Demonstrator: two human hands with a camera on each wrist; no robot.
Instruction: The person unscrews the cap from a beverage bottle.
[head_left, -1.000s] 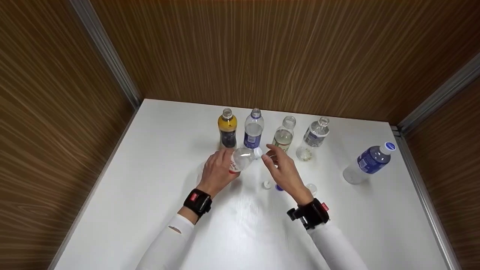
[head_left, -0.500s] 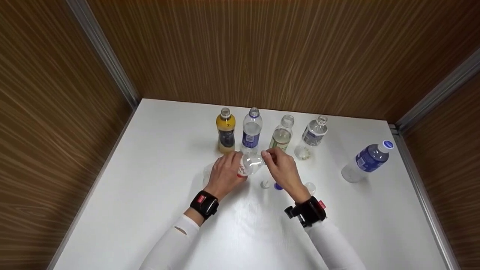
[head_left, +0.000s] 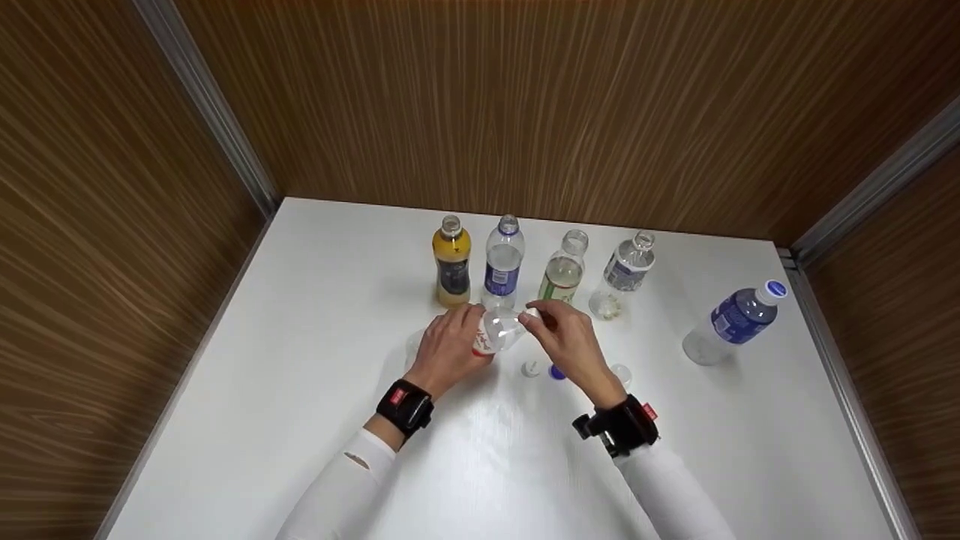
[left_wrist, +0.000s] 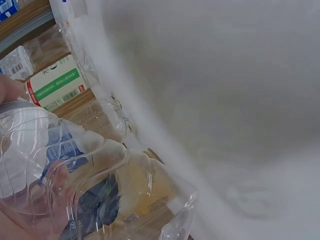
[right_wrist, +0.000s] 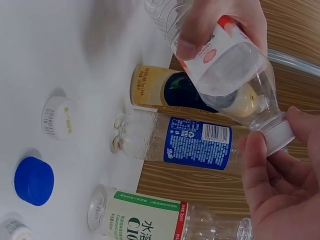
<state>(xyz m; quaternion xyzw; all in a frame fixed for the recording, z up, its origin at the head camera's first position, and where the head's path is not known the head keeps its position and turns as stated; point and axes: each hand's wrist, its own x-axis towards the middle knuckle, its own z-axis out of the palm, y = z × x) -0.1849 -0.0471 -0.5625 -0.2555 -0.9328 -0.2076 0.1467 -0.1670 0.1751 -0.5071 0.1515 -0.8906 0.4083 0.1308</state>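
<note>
Right wrist view: now pinching white cap (right_wrist: pixel 278 137) with right hand (right_wrist: pixel 287 200), no longer just reaching; gripping clear bottle (right_wrist: pixel 235 75) with left hand (head_left: pixel 450 346). Seemingly onto cap handling.

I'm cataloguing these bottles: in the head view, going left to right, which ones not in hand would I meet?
Yellow bottle, uncapped blue-labelled bottle, green-labelled bottle, greyish-labelled bottle, capped blue-labelled bottle.
</note>
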